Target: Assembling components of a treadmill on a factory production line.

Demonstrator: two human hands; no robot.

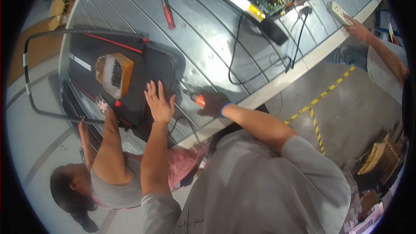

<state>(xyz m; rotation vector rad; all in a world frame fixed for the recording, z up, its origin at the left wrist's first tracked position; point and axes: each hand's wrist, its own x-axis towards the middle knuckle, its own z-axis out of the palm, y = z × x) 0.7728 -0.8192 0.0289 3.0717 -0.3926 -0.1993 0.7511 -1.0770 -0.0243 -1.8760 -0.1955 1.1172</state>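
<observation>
Working at the right edge of the black unit [149, 67] seems to be the step in hand; the unit lies at the left of the metal surface [195, 39]. The left hand [159, 104] is spread, fingers straight, over its near right part, gripping nothing; how hard it presses, I cannot tell. The right hand [214, 104], dark-gloved, is curled around an orange-ended tool [199, 100] whose tip points left toward the unit. The next move seems to call for a steady left palm and careful aim of that tip. On the unit sits a yellow box [126, 76] of small dark pieces, a co-worker's patterned glove [102, 103] nearby. Farther off lies a red hammer [164, 5]; far right, a circuit board [277, 1].
</observation>
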